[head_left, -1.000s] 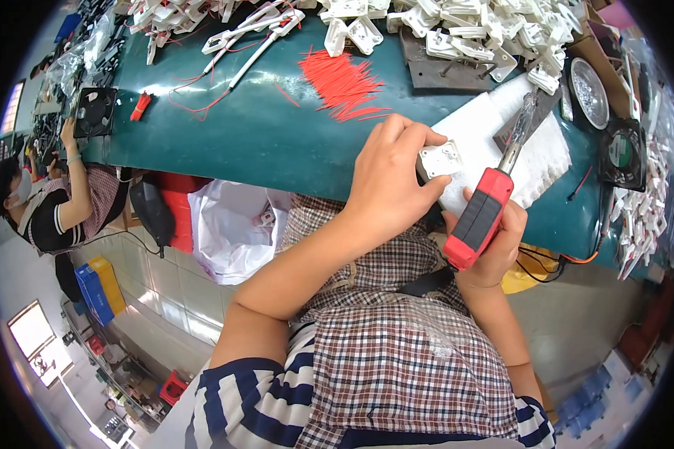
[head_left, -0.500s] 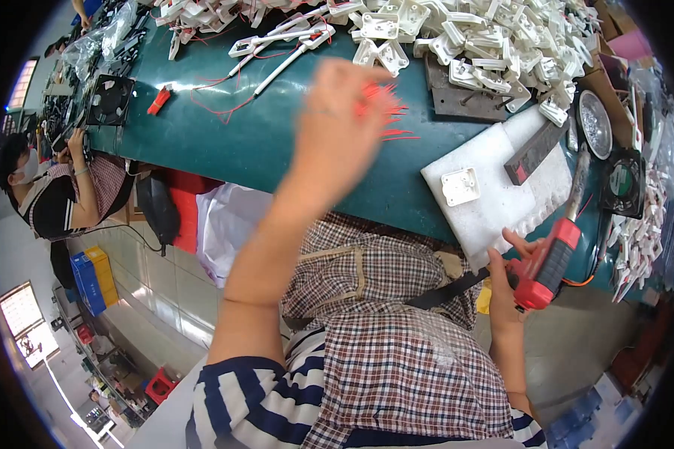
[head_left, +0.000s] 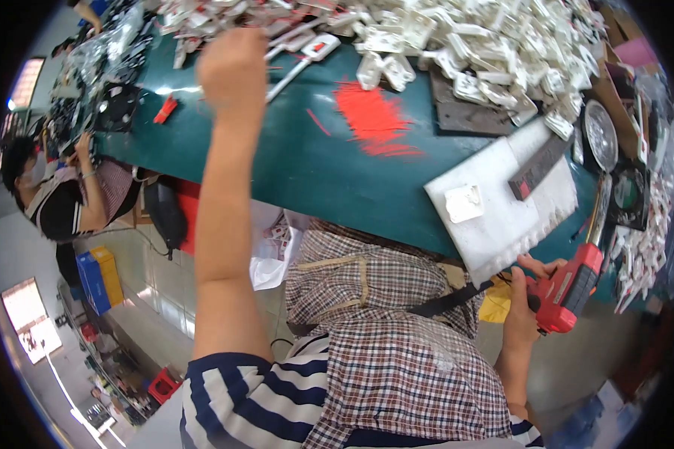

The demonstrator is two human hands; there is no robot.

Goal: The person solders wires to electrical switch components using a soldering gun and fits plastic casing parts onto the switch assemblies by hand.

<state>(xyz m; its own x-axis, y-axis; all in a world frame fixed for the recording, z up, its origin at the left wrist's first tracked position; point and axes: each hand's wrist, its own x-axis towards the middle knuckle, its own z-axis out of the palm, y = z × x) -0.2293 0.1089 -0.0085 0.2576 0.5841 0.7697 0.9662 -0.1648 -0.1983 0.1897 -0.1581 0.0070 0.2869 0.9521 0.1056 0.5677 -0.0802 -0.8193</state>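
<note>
My left hand [head_left: 232, 71] reaches far forward over the green table, blurred by motion, with its fingers hidden. It is near a white stick-like plastic part [head_left: 320, 46] with a flat rectangular head. To its right lies a pile of thin red strips [head_left: 371, 116]; one single strip [head_left: 318, 122] lies apart. My right hand [head_left: 523, 303] is wrapped round a red and black gun-shaped tool [head_left: 571, 288] with a long metallic front end. Left of the tool, a small white plastic housing [head_left: 464, 203] sits on a white foam sheet [head_left: 502, 243].
White plastic parts [head_left: 494, 37] are heaped at the back. A dark metal block [head_left: 468, 120] and a dark bar [head_left: 541, 168] lie near the foam. Black fans [head_left: 627, 196] and a round dish [head_left: 599, 135] stand right. A masked co-worker [head_left: 60, 179] sits left.
My left hand has moved left and farther forward, away from the red strips, uncovering their pile. My right hand and the tool have shifted slightly right and nearer to me.
</note>
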